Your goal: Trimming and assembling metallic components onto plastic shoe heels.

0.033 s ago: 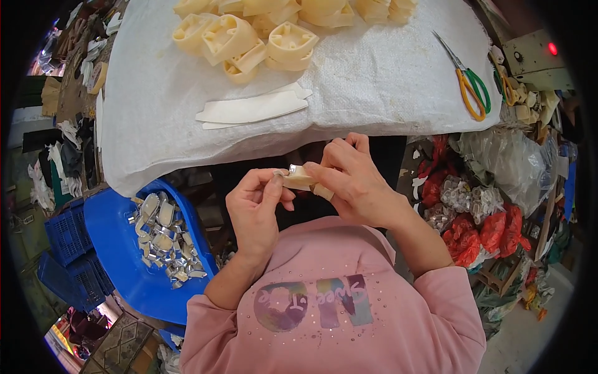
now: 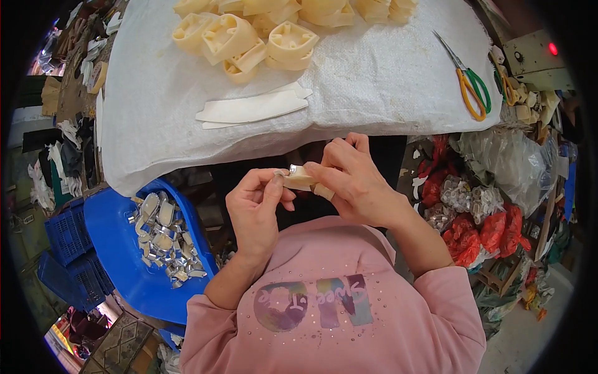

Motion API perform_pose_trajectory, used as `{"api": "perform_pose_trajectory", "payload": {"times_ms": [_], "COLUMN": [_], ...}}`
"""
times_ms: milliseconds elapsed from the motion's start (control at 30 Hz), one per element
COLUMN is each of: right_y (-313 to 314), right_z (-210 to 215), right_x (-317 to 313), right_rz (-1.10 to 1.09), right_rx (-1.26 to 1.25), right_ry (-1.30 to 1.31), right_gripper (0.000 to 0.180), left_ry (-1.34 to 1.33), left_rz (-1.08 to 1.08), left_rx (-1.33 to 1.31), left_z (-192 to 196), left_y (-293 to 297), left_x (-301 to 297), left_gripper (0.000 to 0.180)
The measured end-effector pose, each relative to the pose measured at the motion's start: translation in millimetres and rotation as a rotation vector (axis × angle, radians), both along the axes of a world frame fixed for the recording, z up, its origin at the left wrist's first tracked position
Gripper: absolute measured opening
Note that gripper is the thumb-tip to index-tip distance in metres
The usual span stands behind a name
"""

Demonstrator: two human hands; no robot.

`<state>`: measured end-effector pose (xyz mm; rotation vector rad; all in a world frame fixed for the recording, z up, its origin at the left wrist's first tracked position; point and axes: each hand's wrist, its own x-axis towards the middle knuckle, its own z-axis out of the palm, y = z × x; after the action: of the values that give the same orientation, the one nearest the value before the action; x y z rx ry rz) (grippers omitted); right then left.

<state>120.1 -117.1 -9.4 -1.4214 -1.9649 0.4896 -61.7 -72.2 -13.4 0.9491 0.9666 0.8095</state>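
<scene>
In front of my chest, both hands hold one small cream strip (image 2: 299, 181) with a shiny silver metal piece at its upper edge. My left hand (image 2: 255, 202) pinches its left end between thumb and fingertips. My right hand (image 2: 356, 182) grips the other end, thumb on top and fingers curled beneath, hiding part of it. Just beyond my hands, a small stack of flat white strips (image 2: 255, 108) lies on the white woven sheet (image 2: 367, 93). To the left, a blue plastic tub (image 2: 118, 271) holds many silver metal pieces (image 2: 165, 240) with cream parts.
Cream rolled bundles (image 2: 291, 47) are heaped at the far side of the sheet. Scissors (image 2: 471, 87) with orange and green handles lie at its right. Blue crates (image 2: 68, 234) stand far left. Red and clear plastic bags (image 2: 479, 234) are piled at right, below a box with a red light (image 2: 552, 48).
</scene>
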Motion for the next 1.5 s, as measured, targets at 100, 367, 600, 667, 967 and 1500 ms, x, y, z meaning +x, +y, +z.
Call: {"api": "perform_pose_trajectory", "payload": {"times_ms": [100,367,600,667,967,1500], "right_y": [-1.0,-2.8,-2.9,-1.3,-0.9,9.4], "right_z": [1.1,3.5,-15.1,-13.4,-7.2,4.8], "right_x": [-1.6,-4.1,3.7,3.4,2.6,6.4], "right_rz": [-0.024,-0.067,-0.065,-0.038,0.012,0.089], "right_rx": [-0.001,-0.022,0.045,0.042,-0.021,0.094], "right_ry": [-0.047,-0.143,0.160,0.183,0.257,0.099], "right_gripper": [0.029,0.022,0.040,0.040,0.030,0.033], "left_ry": [0.124,0.554,0.124,-0.064,0.201,0.199], "left_rz": [-0.011,-0.177,-0.152,-0.118,-0.130,-0.038], "left_rx": [0.119,0.838,0.418,0.262,0.676,1.021], "left_z": [4.8,1.4,-14.6,-19.8,-15.6,-6.8], "left_y": [-2.0,1.6,6.4,5.2,7.8,9.5], "left_x": [4.0,1.2,-3.1,-1.5,6.9,2.7], "left_gripper": [0.010,0.008,0.014,0.018,0.014,0.021]}}
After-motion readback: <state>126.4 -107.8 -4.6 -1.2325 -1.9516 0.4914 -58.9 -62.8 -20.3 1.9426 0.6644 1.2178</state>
